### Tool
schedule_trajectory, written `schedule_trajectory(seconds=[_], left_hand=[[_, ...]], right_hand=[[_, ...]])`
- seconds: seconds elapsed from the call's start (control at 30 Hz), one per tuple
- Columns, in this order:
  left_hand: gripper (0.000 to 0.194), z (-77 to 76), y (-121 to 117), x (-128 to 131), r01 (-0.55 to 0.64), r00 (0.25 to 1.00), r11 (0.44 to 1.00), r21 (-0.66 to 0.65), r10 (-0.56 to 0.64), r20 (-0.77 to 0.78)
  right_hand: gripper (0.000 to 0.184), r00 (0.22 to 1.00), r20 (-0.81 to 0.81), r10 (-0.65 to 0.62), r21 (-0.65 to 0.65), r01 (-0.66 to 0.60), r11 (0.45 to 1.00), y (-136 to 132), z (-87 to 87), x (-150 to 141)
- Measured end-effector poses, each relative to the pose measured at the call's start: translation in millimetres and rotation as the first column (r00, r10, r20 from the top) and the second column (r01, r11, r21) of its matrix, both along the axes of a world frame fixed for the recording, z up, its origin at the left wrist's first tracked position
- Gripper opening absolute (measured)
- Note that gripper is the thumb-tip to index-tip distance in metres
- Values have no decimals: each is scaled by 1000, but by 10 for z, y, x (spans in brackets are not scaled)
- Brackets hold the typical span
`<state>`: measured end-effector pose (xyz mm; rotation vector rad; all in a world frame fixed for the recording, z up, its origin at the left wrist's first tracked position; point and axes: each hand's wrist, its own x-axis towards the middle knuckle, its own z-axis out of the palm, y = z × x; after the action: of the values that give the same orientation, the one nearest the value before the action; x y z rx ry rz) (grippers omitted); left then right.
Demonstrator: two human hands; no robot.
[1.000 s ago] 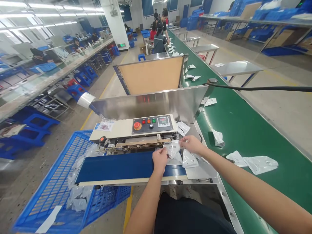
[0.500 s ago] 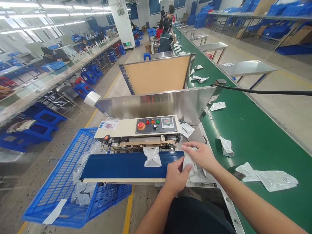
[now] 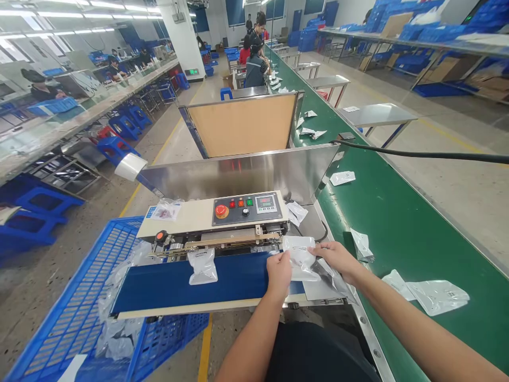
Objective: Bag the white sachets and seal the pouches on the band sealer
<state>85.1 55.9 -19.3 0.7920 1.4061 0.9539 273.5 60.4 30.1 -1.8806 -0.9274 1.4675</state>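
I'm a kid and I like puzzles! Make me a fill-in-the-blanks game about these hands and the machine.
1. The shiny thing between the left hand and the right hand is a plastic ____.
2. Another one lies on the ____ belt.
3. The big round button on the machine is ____.
4. The long belt on the right side is ____.

Missing words: bag, blue, red, green.

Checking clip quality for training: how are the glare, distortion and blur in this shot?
In the head view, the stainless steel hood shows soft glare, wide-angle distortion bows the edges of the frame, and the blue plastic crate at lower left looks slightly blurred.
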Motion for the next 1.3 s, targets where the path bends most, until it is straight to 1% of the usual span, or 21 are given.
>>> schedule_trajectory(seconds=[0.07, 0.13, 0.2, 0.3, 0.4, 0.47, 0.5, 0.53, 0.57, 0.63, 0.67, 0.7, 0.73, 0.77, 0.83, 0.9, 0.97, 1.03, 1.1, 1.2, 1.3], left_hand=[[51, -91, 77, 17, -53, 998, 996, -67, 56, 43], [50, -149, 132, -28, -97, 994, 993, -71, 101, 46], [51, -175, 155, -137, -123, 991, 990, -63, 126, 37], [54, -164, 121, -396, -163, 987, 986, -30, 163, 11], [51, -94, -18, -690, -230, 969, 970, 74, 236, -78], [46, -9, -173, -819, -303, 920, 926, 223, 346, -186], [45, 46, -261, -841, -311, 892, 900, 306, 387, -232], [43, 106, -349, -831, -275, 884, 886, 373, 385, -265], [40, 170, -430, -789, -192, 900, 890, 414, 328, -286], [36, 302, -548, -633, 66, 955, 897, 436, 70, -288], [36, 362, -578, -538, 190, 958, 878, 440, -68, -277], [37, 415, -586, -447, 273, 949, 852, 447, -162, -271], [38, 456, -575, -368, 309, 942, 835, 456, -200, -271], [38, 482, -549, -307, 302, 943, 834, 462, -191, -272], [36, 481, -472, -244, 227, 959, 856, 464, -113, -260], [40, 414, -399, -236, 146, 975, 880, 453, -50, -216], [42, 304, -354, -237, 99, 988, 905, 414, -38, -152], [46, 190, -334, -214, 48, 996, 943, 331, -19, -89], [51, 107, -326, -168, -3, 999, 968, 251, 13, -40], [53, 66, -318, -97, -26, 1000, 978, 209, 23, 14], [54, 74, -340, -70, -11, 999, 984, 178, 1, 54]], right_hand=[[49, 1000, -23, -3, -88, 1, 996, 161, -90, -2], [47, 999, -12, 49, -119, -51, 992, 313, -147, -63], [45, 991, 18, 132, -104, -129, 986, 418, -153, -153], [42, 977, 45, 206, -29, -205, 978, 433, -57, -236], [44, 985, 58, 165, 45, -168, 985, 282, 115, -207], [48, 993, 79, 92, 77, -98, 992, 144, 218, -194], [50, 995, 88, 46, 89, -54, 995, 79, 256, -213], [53, 996, 89, -4, 105, -5, 994, 22, 282, -257], [56, 996, 75, -52, 127, 42, 991, -25, 296, -326], [58, 991, -6, -134, 184, 133, 974, -89, 293, -514], [58, 984, -72, -165, 207, 177, 962, -108, 281, -613], [57, 969, -149, -198, 218, 228, 949, -124, 265, -700], [57, 945, -234, -228, 215, 279, 936, -141, 248, -765], [57, 915, -318, -249, 201, 322, 925, -161, 231, -801], [59, 861, -444, -249, 172, 355, 919, -218, 197, -784], [62, 857, -470, -213, 163, 321, 933, -294, 158, -686], [64, 888, -420, -186, 163, 275, 947, -372, 106, -572], [69, 913, -373, -166, 169, 243, 955, -433, 44, -493], [71, 935, -338, -107, 192, 180, 965, -473, -14, -461], [68, 971, -238, -23, 255, 85, 963, -507, -64, -461], [68, 985, -172, -18, 317, 73, 946, -543, -70, -462]])
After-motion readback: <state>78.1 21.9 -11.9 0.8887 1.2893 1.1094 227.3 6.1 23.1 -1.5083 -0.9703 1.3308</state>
